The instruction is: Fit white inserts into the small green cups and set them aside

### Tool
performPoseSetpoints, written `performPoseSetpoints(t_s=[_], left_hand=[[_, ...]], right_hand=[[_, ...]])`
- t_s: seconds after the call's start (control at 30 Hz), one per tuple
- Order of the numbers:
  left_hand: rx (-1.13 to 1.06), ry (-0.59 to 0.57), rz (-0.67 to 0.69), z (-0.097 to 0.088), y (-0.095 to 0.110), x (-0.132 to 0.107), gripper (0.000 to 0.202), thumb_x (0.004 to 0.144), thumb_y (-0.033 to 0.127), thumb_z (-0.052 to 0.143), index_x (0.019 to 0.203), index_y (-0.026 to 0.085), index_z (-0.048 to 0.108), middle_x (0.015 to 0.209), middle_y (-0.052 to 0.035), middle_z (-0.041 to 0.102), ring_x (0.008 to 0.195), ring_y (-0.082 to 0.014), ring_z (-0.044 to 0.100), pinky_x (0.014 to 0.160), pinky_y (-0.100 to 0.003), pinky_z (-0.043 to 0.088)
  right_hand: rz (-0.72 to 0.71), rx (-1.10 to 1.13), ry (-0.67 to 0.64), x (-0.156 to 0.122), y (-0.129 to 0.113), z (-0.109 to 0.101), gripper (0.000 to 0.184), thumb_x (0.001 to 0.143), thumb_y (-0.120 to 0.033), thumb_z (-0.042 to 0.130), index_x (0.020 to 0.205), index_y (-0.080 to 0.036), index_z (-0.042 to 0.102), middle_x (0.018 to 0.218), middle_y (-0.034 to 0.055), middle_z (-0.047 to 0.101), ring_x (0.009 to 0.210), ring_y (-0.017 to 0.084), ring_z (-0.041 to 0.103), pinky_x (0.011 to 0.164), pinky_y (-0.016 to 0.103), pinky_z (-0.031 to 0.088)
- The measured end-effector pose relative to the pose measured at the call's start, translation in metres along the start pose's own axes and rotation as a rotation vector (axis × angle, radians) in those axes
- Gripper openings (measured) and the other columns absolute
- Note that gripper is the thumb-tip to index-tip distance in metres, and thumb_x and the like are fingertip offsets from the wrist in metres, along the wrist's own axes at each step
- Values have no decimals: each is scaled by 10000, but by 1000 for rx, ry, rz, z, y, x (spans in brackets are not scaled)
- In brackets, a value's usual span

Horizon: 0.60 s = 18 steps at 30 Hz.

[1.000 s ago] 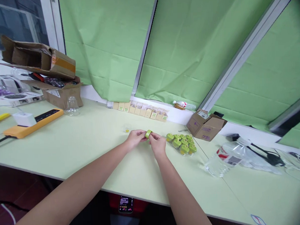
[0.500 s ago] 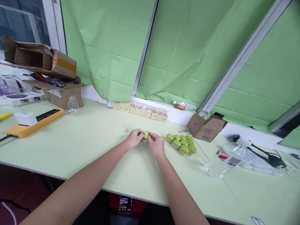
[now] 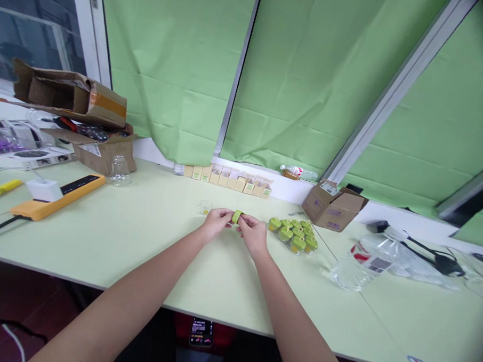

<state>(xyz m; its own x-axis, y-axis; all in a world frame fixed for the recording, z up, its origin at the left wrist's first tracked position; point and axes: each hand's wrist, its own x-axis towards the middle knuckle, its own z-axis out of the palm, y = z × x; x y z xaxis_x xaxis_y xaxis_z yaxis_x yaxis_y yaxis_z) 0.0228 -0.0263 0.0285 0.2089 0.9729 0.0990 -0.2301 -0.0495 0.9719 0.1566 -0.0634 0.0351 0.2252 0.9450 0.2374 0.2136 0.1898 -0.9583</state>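
Note:
A small green lid (image 3: 237,216) is held up over the middle of the table between my two hands. My left hand (image 3: 218,223) pinches its left side with the fingertips. From the right, the fingers of my right hand (image 3: 253,233) close on it, hiding part of its underside. Just behind my left hand sits a small clear cup (image 3: 205,207) with a bit of yellow in it. To the right of my right hand stands a cluster of clear containers with green lids (image 3: 293,234), set close together.
Small cardboard boxes (image 3: 225,177) line the back edge. An open carton (image 3: 332,205) and a large plastic bottle (image 3: 365,261) are at right. At left lie an orange power strip (image 3: 66,196), a clear jar (image 3: 120,171) and stacked cartons (image 3: 104,155). A phone (image 3: 200,332) shows below the table edge.
The green lid is turned slightly in my fingers, and my right hand's grip on it has shifted a little. The view has moved slightly; the other things stay in place.

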Motion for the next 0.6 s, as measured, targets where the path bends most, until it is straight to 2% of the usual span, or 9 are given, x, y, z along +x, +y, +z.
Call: performPoseSetpoints(t_s=[0.2, 0.3, 0.43, 0.53, 0.6], left_hand=[[82, -3, 42, 1, -9, 6, 145, 821, 251, 640, 742, 132, 617, 736, -34, 649, 673, -130, 618, 614, -249, 505], [100, -5, 12, 1, -13, 7, 144, 849, 237, 607, 745, 145, 571, 719, -22, 641, 660, -135, 639, 613, -254, 503], [126, -2, 20, 0, -18, 7, 141, 865, 230, 585, 753, 159, 537, 680, 0, 621, 626, -131, 647, 610, -249, 506], [107, 1, 34, 1, -21, 6, 131, 872, 238, 574, 771, 164, 533, 672, 9, 613, 591, -124, 637, 618, -262, 518], [89, -2, 47, 2, -22, 5, 136, 863, 256, 588, 774, 165, 538, 665, 15, 606, 570, -118, 623, 607, -262, 516]], right_hand=[[-65, -97, 37, -1, 3, 1, 311, 717, -457, 663, 825, -166, 668, 740, 36, 693, 552, 139, 607, 465, 225, 465], [-81, -71, 59, -1, 5, 1, 387, 701, -465, 690, 946, -177, 607, 702, 7, 663, 530, 140, 603, 465, 236, 483], [-69, -32, -36, 0, 7, 2, 481, 719, -456, 665, 1107, -184, 586, 655, -21, 616, 542, 156, 623, 512, 271, 539], [-12, -3, -114, 2, 7, 2, 428, 710, -449, 652, 1047, -186, 625, 644, -16, 598, 573, 174, 642, 519, 289, 558], [20, 15, -118, 2, 7, 2, 394, 690, -428, 660, 1006, -195, 625, 630, -25, 585, 571, 176, 642, 510, 291, 559]])
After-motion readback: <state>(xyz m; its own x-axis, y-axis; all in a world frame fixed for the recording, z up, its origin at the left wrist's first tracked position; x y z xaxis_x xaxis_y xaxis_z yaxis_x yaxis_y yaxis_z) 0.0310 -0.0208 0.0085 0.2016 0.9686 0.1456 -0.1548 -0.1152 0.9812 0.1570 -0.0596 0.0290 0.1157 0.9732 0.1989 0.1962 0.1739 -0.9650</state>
